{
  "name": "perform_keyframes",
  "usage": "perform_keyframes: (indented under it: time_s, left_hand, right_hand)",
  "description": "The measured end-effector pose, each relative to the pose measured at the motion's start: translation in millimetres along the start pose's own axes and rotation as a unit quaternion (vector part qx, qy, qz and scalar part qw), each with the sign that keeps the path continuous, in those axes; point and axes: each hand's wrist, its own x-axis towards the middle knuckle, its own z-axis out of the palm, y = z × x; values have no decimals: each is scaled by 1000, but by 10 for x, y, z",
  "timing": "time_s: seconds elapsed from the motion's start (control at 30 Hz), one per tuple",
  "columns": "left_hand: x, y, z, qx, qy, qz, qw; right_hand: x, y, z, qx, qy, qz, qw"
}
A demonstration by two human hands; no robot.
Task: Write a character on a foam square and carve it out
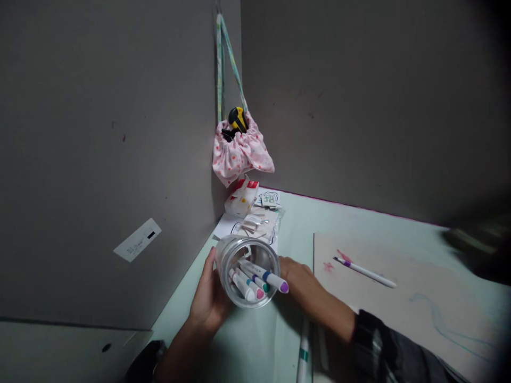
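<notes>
A clear jar is tipped so its round mouth faces me. Several white markers with coloured ends lie inside, and the purple-ended one sticks out past the rim. Wrapped round the jar's left side is my left hand, closed on it. My right hand reaches behind the jar's right side; its fingers are hidden, so I cannot tell what they hold. Below my right wrist lies a marker with a green band. A purple-banded marker rests on the drawing board to the right.
A pink dotted drawstring bag hangs in the corner, a yellow-black tape measure in its mouth. Under it are a white and red packet and papers with small items. Grey panels border the pale green table.
</notes>
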Motion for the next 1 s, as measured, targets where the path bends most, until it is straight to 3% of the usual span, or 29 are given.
perform_keyframes:
  time_s: [0.2, 0.33, 0.37, 0.43, 0.5, 0.57, 0.67, 0.8, 0.9, 1.0]
  left_hand:
    - [21, -45, -91, -4, -21, 11, 1000]
    - [33, -131, -91, 23, -5, -6, 1000]
    - [33, -157, -81, 28, 3, -11, 1000]
    - [28, -210, -65, 35, 6, -24, 999]
    - [18, -260, -63, 37, -10, -38, 999]
    - [11, -302, -81, 46, -31, -46, 997]
    - [12, -343, -116, 62, -49, -48, 996]
    - [29, -359, -112, 50, -57, -49, 996]
    - [39, -360, -93, 38, -59, -48, 996]
    - [40, -363, -95, 41, -51, -43, 997]
  right_hand:
    - [31, 280, -631, 155, 124, 123, 972]
    - [-30, 80, -965, 298, 215, 144, 919]
    - [-42, -15, -1020, 347, 249, 144, 893]
    - [-45, -220, -1090, 511, 334, 138, 780]
    - [-21, -409, -1102, 588, 391, 114, 699]
    - [16, -554, -1051, 611, 418, 93, 666]
    - [59, -684, -886, 605, 415, 95, 673]
    - [63, -759, -683, 570, 365, 91, 731]
    - [60, -794, -639, 541, 343, 65, 765]
    - [65, -816, -655, 529, 340, 37, 777]
